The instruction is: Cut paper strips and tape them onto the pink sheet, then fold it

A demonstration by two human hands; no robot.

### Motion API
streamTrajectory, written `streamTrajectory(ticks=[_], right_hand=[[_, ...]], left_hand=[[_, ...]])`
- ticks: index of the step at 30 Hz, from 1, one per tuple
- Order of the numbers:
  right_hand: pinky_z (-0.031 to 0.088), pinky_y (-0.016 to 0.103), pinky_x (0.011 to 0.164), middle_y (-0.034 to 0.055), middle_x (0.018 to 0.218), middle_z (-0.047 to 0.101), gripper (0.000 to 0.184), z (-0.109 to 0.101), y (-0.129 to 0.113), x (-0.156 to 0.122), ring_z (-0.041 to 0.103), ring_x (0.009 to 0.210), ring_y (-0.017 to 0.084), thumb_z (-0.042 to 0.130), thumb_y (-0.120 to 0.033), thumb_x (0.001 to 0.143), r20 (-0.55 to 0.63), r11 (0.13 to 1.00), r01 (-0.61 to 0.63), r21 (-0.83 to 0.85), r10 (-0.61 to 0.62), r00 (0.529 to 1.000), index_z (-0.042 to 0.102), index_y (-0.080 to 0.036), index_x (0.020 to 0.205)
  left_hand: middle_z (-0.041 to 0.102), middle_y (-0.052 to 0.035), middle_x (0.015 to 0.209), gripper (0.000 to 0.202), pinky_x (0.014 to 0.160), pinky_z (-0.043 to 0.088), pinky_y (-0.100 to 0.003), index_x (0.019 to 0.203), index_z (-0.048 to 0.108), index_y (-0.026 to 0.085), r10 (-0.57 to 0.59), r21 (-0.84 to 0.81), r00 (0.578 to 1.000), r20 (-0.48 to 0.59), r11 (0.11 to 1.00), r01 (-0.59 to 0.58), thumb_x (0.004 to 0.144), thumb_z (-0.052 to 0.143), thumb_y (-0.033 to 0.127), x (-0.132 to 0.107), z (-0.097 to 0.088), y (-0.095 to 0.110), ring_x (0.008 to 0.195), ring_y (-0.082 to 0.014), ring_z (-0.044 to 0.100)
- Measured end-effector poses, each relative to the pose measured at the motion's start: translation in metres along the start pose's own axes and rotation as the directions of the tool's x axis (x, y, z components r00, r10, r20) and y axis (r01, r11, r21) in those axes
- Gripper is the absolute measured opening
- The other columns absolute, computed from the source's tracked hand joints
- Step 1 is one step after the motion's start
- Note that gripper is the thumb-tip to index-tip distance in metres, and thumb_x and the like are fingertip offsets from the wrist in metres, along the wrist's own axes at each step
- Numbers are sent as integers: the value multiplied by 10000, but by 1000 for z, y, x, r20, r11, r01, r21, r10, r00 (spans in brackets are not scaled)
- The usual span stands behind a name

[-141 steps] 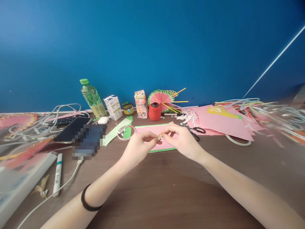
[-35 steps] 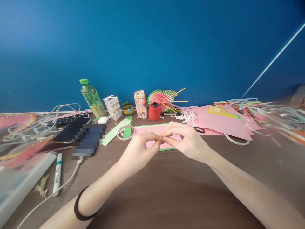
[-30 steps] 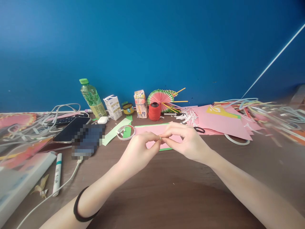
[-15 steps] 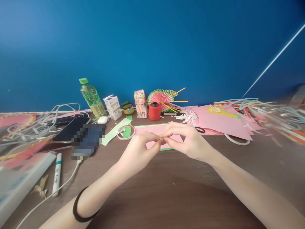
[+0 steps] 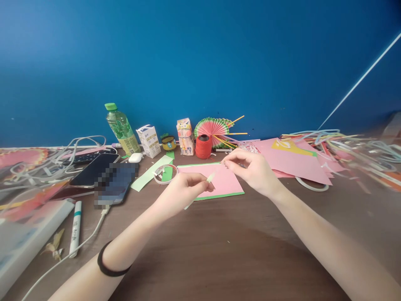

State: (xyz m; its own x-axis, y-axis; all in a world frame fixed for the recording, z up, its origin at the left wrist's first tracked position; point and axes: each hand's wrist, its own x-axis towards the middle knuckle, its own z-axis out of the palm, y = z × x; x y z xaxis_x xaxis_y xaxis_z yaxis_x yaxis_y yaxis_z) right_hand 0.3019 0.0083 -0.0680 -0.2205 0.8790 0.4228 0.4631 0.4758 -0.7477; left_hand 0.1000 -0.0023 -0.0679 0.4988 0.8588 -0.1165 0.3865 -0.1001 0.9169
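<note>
My left hand [image 5: 183,190] is closed in a pinch on a narrow pale green strip [image 5: 211,177]. One end sticks out past the fingertips, and a pale end shows below the hand. Up and to the right, my right hand [image 5: 250,169] has its thumb and forefinger pressed together; what is between them, if anything, is too small to tell. Under both hands lies a pink sheet with green edges [image 5: 230,182] on the brown table. A roll of tape [image 5: 166,174] rests left of the sheet, beside a light green paper strip [image 5: 147,177].
At the back stand a green bottle [image 5: 122,130], a white carton [image 5: 148,141], a red thread spool [image 5: 203,147] and a folded paper fan [image 5: 213,127]. Pink sheets [image 5: 288,161] lie right. To the left are phones [image 5: 94,170], a marker [image 5: 75,230] and cables.
My hands have come apart: the right moved up and to the right, the left slightly down. The pale strip in my left fingers now shows, and more of the pink sheet is uncovered.
</note>
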Motion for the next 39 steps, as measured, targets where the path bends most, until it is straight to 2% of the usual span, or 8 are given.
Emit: streamTrajectory(ticks=[5, 14, 18, 21, 27, 30, 34, 39], right_hand=[[452, 272, 626, 49, 746, 626, 226, -13, 39, 13, 577, 693, 169, 561, -332, 720, -171, 975, -212, 65, 220, 960, 641, -135, 798], [440, 266, 541, 57, 574, 580, 275, -54, 126, 8, 556, 591, 187, 547, -369, 700, -438, 779, -624, -61, 541, 718, 606, -110, 631], [435, 313, 676, 77, 701, 619, 140, -61, 138, 4, 552, 677, 208, 601, -223, 595, -484, 757, -636, -151, 504, 715, 641, -110, 667], [417, 328, 769, 106, 949, 614, 307, -56, 134, 6, 549, 807, 215, 550, -173, 609, -475, 786, -589, -188, 453, 755, 661, -107, 888], [401, 321, 835, 71, 952, 622, 234, -31, 97, 14, 540, 948, 207, 466, -223, 717, -253, 955, -278, -105, 245, 936, 651, -139, 833], [397, 327, 855, 52, 975, 623, 216, -12, 66, 12, 538, 969, 196, 467, -245, 780, -25, 988, -157, 10, 157, 987, 644, -159, 868], [353, 339, 950, 36, 1134, 571, 258, 16, 31, 1, 486, 1092, 176, 462, -271, 864, 420, 961, -184, 207, 82, 904, 599, -194, 1068], [402, 302, 905, 36, 1125, 571, 292, 37, 18, -9, 504, 1061, 159, 447, -348, 899, 624, 899, -334, 282, 93, 776, 587, -193, 1104]], left_hand=[[658, -26, 845, 238, 639, 444, -194, 736, 645, 145, -33, -61, 999, 39, 997, 36, 790, 453, 274, 6, -6, -4, 741, -119, 606], [636, -73, 867, 294, 464, 429, -199, 830, 595, 116, -48, -208, 997, 66, 976, 61, 813, 448, 370, 15, -13, -18, 530, -93, 567], [627, -50, 803, 254, 511, 424, -195, 924, 584, 123, -28, -248, 997, 67, 968, 44, 820, 453, 313, 16, -15, -19, 564, -94, 571], [631, -47, 808, 280, 571, 420, -204, 1044, 554, 140, -3, -302, 998, 58, 953, 21, 824, 468, 289, 15, -17, -21, 614, -100, 582], [650, -33, 803, 221, 744, 451, -260, 1023, 573, 172, 109, -614, 994, 27, 786, -70, 815, 512, 214, 16, -18, -23, 727, -115, 604], [642, -32, 825, 150, 748, 460, -253, 931, 607, 165, 150, -731, 989, -3, 674, -105, 806, 524, 169, 15, -17, -20, 768, -119, 609], [613, -20, 821, 99, 668, 458, -215, 822, 616, 146, 190, -790, 982, 12, 604, -107, 802, 520, 133, 12, -15, -14, 742, -110, 600], [598, -19, 739, 136, 659, 461, -241, 789, 605, 157, 233, -803, 968, 90, 592, -68, 825, 476, 139, 9, -13, -12, 707, -112, 581]])
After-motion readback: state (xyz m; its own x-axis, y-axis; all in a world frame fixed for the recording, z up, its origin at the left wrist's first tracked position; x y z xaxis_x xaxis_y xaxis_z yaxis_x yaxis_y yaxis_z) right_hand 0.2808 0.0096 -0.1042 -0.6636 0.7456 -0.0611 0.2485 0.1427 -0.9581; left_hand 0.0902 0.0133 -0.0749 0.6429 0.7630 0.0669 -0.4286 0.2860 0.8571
